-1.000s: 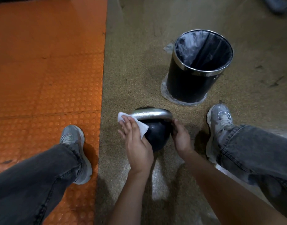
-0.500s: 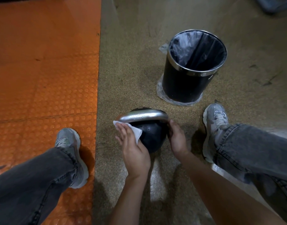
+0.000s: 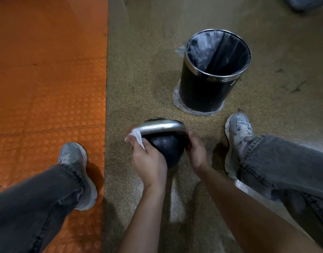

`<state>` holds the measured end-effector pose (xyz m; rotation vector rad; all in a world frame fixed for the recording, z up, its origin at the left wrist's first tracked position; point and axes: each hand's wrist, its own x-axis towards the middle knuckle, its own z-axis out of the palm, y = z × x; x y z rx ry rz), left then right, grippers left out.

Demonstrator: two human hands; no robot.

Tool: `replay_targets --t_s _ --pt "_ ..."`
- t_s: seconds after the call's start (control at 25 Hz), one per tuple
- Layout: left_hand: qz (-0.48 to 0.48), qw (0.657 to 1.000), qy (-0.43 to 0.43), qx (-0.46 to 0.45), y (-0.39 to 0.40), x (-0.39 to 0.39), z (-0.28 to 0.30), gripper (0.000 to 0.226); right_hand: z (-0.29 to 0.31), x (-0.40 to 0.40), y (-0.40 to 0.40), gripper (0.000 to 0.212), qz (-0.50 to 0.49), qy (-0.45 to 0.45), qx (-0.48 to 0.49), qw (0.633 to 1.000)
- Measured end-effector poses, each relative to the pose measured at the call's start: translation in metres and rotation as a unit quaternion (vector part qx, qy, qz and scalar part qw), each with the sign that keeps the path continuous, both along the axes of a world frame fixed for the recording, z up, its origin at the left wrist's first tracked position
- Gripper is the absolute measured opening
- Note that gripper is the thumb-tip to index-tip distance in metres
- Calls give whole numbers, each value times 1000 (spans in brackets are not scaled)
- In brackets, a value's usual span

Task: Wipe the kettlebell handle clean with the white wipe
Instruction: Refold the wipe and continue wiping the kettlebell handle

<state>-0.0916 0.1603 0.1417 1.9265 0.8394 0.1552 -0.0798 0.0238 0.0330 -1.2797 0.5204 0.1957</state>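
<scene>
A black kettlebell (image 3: 166, 146) stands on the speckled floor between my feet, its silver handle (image 3: 160, 127) arching across the top. My left hand (image 3: 147, 159) is closed on the white wipe (image 3: 136, 136), which is bunched against the left end of the handle. My right hand (image 3: 196, 152) grips the right end of the handle and the ball's side, steadying it. The lower part of the ball is hidden behind my hands.
A black bin (image 3: 214, 73) with a chrome rim and a plastic liner stands just beyond the kettlebell, to the right. An orange studded mat (image 3: 47, 79) covers the floor on the left. My grey shoes (image 3: 75, 157) (image 3: 238, 132) flank the kettlebell.
My left hand has closed around the wipe and slid it up onto the left end of the handle; earlier it lay flat under open fingers. The right hand has stayed put.
</scene>
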Motion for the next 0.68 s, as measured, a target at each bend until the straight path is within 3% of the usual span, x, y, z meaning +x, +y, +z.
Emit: replay_targets --t_s 0.08,0.2,0.32,0.4,0.56,0.68 --pt "35 995 9 -94 -6 1 13 40 -3 -2 1 40 -12 -9 -5 1000" --pt "142 962 46 -227 -6 14 30 31 1 -1 -2 44 -2 -6 3 1000" --pt "252 883 -13 -395 13 28 33 26 1 0 -2 45 0 -3 32 999" --pt "238 828 -46 -505 29 36 30 25 0 -2 -1 38 -6 -11 36 999" --pt "215 781 -25 -585 48 42 23 43 7 -1 -1 36 -12 -3 44 999" --pt "238 782 -21 -576 50 46 25 48 6 -2 -2 38 -11 0 33 999"
